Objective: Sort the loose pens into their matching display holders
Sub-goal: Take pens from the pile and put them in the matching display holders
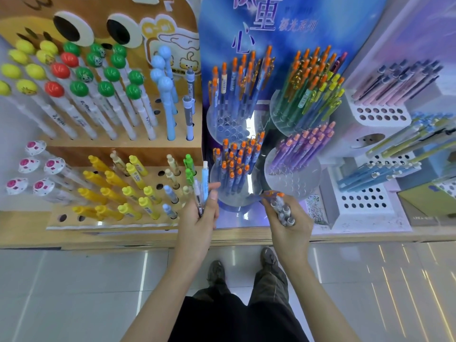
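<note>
Pens are in both of my hands. My left hand has its fingers curled round a few thin pens, and they stand straight up. One light blue pen sticks up higher than the others. This hand is just in front of the right end of the wooden stand, where yellow pens stand in holes. My right hand grips a dark bunch of pens with grey ends. These lie slanted across my palm, and the top one has an orange tip. Between my two hands stands a clear round holder full of blue pens with orange tops. My right hand is close to the front edge of that holder, but I cannot tell if it touches. Just to the right of it is a second clear holder with purple pens in it. Farther right is a white stand with many little holes, and some light blue pens lean in it. All the stands sit on a shelf. Down below I see the grey floor and my two shoes.
</note>
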A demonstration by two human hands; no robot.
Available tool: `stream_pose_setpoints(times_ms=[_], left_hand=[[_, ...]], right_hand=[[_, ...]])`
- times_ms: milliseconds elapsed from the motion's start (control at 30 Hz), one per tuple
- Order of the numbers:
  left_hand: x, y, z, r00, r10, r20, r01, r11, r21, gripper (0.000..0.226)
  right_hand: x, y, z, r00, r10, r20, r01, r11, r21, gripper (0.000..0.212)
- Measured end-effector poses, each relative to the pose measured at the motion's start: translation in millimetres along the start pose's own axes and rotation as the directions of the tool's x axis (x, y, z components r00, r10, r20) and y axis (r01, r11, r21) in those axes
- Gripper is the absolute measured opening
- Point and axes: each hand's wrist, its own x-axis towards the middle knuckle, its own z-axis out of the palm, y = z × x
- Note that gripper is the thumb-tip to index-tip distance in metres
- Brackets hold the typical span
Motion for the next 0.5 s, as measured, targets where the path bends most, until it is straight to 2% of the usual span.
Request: stream_pose_setpoints(times_ms=[100, 200, 367, 500], left_hand=[[-2, 1, 2, 0.999, -0.034, 0.01, 0.034, 0.999, 0.013, 0.023], [-2, 1, 5, 0.998, -0.054, 0.04, 0.054, 0.999, 0.008, 0.014], [-2, 1, 6, 0.996, -0.086, 0.025, 0.087, 0.996, -0.013, 0.017], [-3, -2, 4, 0.993, -0.116, -0.029, 0.115, 0.993, -0.03, 0.02]], right_hand=[[-3, -4, 6, 0.998, -0.067, 0.019, 0.068, 0.996, -0.064, 0.028], [3, -9, 10, 0.996, -0.076, 0.051, 0.078, 0.997, -0.03, 0.021], [12, -12, 9, 0.982, 0.187, -0.004, -0.184, 0.97, 0.162, 0.011], [19, -19, 14, 0.972, 0.234, -0.005, -0.227, 0.947, 0.227, 0.018]])
